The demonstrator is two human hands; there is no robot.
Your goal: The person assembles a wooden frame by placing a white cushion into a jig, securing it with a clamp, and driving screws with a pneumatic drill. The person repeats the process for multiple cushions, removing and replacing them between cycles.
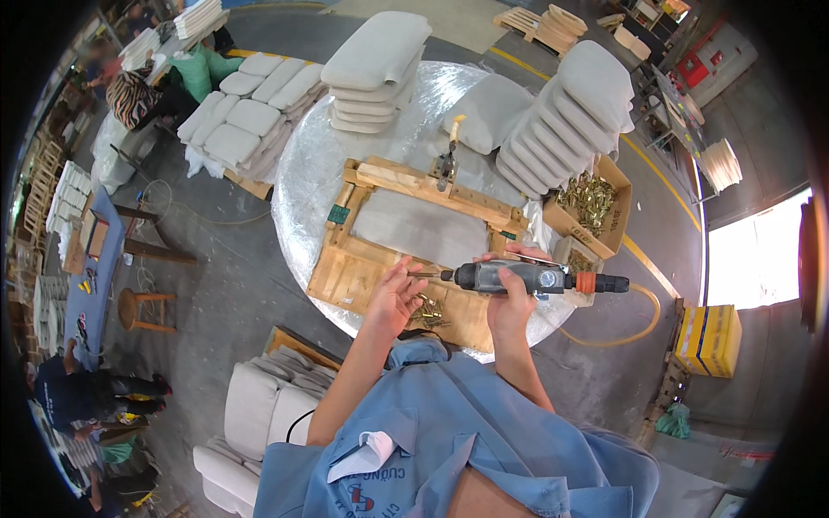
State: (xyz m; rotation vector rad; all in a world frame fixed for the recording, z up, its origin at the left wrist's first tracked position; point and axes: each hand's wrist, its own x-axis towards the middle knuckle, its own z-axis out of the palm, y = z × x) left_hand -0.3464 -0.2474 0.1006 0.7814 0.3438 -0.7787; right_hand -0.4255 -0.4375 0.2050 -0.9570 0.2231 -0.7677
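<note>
My right hand is wrapped round a grey and black air screwdriver, held level with its bit pointing left. At the bit's tip, my left hand has its fingertips drawn together; what they pinch is too small to make out. Beneath both hands lies a wooden jig with a grey upholstered panel inside its frame. A toggle clamp with a yellow handle stands on the jig's far rail. Brass-coloured fasteners are heaped on the near board, partly hidden by my left hand.
The round table is wrapped in clear film. Stacked grey cushions and a taller leaning stack stand at its far side. A cardboard box of metal fasteners sits at right, near a yellow air hose. More cushions lie at lower left.
</note>
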